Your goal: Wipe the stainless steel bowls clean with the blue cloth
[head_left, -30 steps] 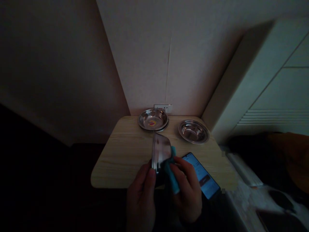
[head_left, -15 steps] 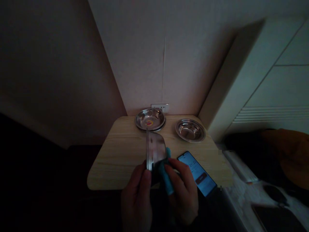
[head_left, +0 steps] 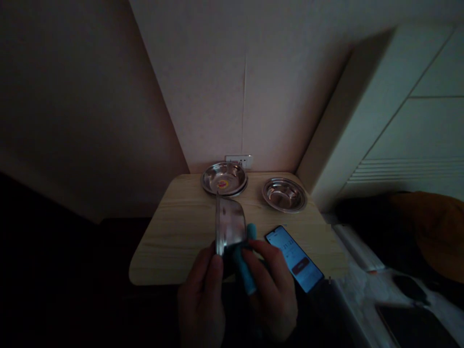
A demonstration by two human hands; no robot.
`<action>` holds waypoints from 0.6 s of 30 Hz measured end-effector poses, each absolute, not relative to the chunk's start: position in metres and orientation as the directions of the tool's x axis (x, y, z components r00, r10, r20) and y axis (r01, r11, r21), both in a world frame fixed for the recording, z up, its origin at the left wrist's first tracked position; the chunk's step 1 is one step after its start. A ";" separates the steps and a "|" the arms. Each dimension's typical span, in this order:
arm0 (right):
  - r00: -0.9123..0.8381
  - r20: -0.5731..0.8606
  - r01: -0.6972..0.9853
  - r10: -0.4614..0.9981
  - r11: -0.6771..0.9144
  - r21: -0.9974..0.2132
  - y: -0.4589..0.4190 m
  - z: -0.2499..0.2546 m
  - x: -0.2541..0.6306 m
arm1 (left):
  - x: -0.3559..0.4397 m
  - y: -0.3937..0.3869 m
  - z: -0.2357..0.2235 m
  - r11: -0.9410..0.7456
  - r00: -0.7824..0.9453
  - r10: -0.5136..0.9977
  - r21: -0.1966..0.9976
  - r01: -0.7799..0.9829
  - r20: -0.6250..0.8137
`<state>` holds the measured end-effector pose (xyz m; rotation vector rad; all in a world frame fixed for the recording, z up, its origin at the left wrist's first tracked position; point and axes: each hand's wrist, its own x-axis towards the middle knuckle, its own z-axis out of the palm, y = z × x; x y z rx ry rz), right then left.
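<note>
My left hand (head_left: 203,295) pinches the rim of a shiny metal bowl (head_left: 232,223), which is tipped on its side above the near edge of the table. My right hand (head_left: 273,287) is closed on a teal cloth (head_left: 244,270) and presses it against the bowl's outer side, near the base. The cloth is bunched, and part of it is hidden by my fingers. Beyond the held bowl, a stack of metal bowls (head_left: 224,180) rests on the table, the top one bearing a yellow and red sticker. Another metal bowl (head_left: 284,195) sits to the right.
A lit phone (head_left: 295,258) lies on the right of the small wooden table (head_left: 163,251). A wall socket (head_left: 239,160) is behind the stack. To the right are a white panel (head_left: 409,125), an orange-brown cloth item (head_left: 438,232) and a dark flat object (head_left: 416,326).
The bowl and both hands have shifted very slightly left in view, as has the whole scene. Both grips stay the same, with the cloth still against the bowl.
</note>
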<state>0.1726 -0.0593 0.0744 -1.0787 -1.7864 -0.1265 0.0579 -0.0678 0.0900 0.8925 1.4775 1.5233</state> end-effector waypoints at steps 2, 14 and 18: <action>-0.092 0.780 0.713 0.619 0.588 -0.382 -0.060 0.075 0.173 | 0.057 -0.068 0.089 0.015 -0.419 0.907 0.997 -0.076 -0.046; -0.090 0.737 0.690 0.670 0.576 -0.438 -0.052 0.068 0.176 | 0.051 -0.062 0.083 0.051 -0.433 0.897 0.995 -0.082 -0.082; 0.168 0.533 0.557 0.829 0.366 -0.745 -0.039 0.070 0.193 | 0.050 -0.059 0.085 0.065 -0.482 0.870 0.994 -0.093 -0.102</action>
